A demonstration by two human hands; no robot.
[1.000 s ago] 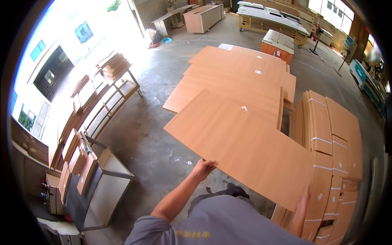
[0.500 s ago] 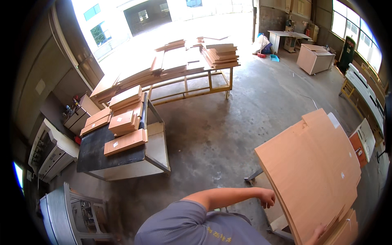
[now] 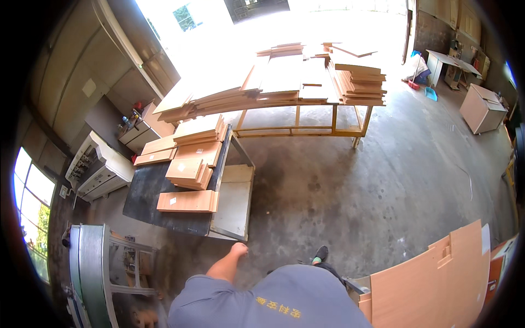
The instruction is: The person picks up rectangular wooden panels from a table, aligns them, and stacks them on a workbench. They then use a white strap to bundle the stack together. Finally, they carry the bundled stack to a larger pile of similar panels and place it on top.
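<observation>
Left hand hung loosely curled and empty, fingers together, just beside the near corner of the dark work table, touching nothing as far as could be told. Right hand out of sight, so grip impossible to judge; large tan wood panel stood tilted low on the right, close to the body. Short boards lay stacked on the table, longer panels piled on the yellow rack beyond.

Grey short-sleeved shirt, yellow lettering, dark shoe.
</observation>
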